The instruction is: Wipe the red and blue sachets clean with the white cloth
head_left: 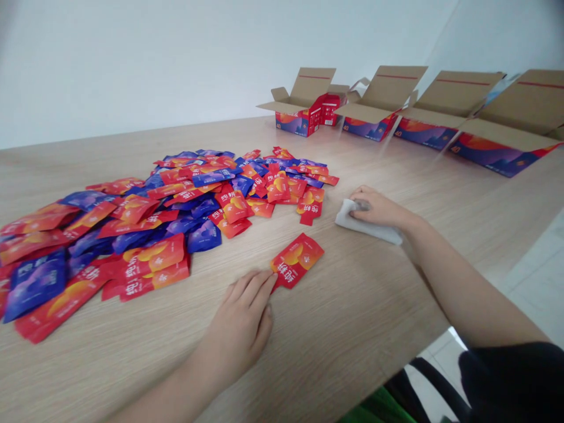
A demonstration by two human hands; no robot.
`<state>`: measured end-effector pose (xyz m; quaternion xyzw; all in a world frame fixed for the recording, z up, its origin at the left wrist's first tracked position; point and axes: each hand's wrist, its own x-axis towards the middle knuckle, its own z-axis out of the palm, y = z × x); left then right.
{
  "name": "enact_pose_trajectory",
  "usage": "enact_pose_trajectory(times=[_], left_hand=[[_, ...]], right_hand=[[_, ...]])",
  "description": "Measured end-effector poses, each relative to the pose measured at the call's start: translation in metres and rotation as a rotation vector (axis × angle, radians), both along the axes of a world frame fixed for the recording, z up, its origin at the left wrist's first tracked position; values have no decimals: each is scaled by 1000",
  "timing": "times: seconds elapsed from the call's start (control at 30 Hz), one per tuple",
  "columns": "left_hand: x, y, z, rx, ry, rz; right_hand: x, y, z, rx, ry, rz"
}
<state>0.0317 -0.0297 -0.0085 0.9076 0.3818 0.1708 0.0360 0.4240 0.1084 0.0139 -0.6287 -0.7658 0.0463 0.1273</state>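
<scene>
A single red pouch (298, 258) with an orange fruit print lies flat on the table, its narrow neck towards me. My left hand (244, 320) rests palm down, fingertips on that neck, fingers stretched out and thumb apart. My right hand (374, 205) grips a folded white cloth (372, 230) against the tabletop, to the right of the pouch. Beyond my left hand spreads a heap of red pouches (136, 208) and blue pouches (205, 235), overlapping each other. One more red pouch (310, 204) lies at the heap's right edge, near the cloth.
Several printed cardboard boxes (293, 124) with raised flaps stand in a row along the back right of the wooden table (335, 335). A pale wall (132, 64) rises behind. The table's edge runs below my right forearm, with light floor tiles beyond.
</scene>
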Motion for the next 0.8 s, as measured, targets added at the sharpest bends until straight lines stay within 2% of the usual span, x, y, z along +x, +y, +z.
enact_pose_trajectory(times=[0.1,0.2,0.47,0.67,0.8], left_hand=[[1,0,2,2,8,-6],[1,0,3,-3,6,-11],[-1,-1,3,-13,1,-4],[-1,-1,2,-9,12,-8],[-1,-1,2,-14,23,-11]], right_hand=[[-3,0,5,28,90,99],[0,-2,11,60,168,126],[19,-7,25,92,451,57],[18,-6,18,-26,326,56],[13,-3,13,-129,170,93]])
